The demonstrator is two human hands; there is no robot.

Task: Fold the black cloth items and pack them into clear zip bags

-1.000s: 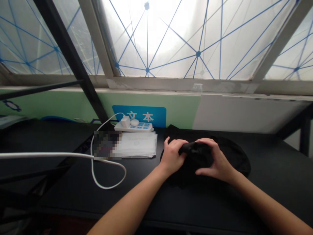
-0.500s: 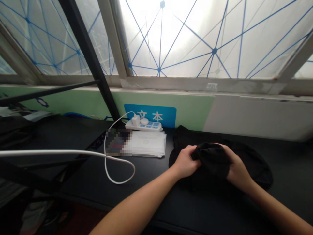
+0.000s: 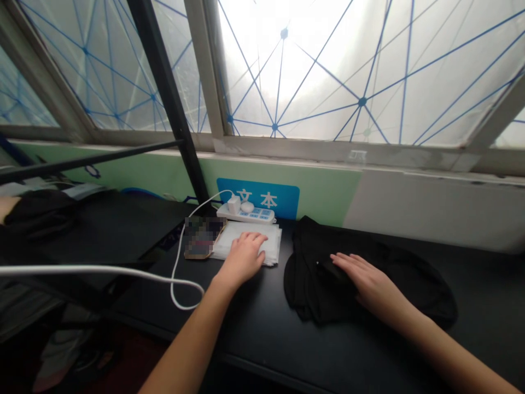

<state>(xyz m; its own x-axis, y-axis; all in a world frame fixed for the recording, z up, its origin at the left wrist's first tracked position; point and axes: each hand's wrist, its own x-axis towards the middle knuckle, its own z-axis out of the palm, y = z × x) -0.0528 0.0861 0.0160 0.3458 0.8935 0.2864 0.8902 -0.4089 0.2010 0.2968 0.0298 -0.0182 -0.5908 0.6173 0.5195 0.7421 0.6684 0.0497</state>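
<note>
My left hand (image 3: 245, 257) is over the front of a stack of white sheets or flat packets (image 3: 272, 241), fingers stretched toward the wall. Whether it touches the stack I cannot tell. My right hand (image 3: 371, 282) lies flat on a black cloth item (image 3: 410, 273), possibly a garment or bag, with its fingers extended and grasping nothing. The cloth is spread on the black table (image 3: 262, 334), and its folds are hard to make out against the dark surface.
Left of the stack lies a blurred-out phone-like object (image 3: 200, 238). Behind stands a white power strip (image 3: 246, 212) with a plugged charger. A white cable (image 3: 123, 270) crosses from the left. Black metal posts (image 3: 164, 76) rise on the left. Another person's hand (image 3: 7, 208) shows at the far left edge.
Both hands have let go of the bunched black cloth, which now lies flatter. My left hand has moved left to the white stack. Another person's hand has appeared at the far left.
</note>
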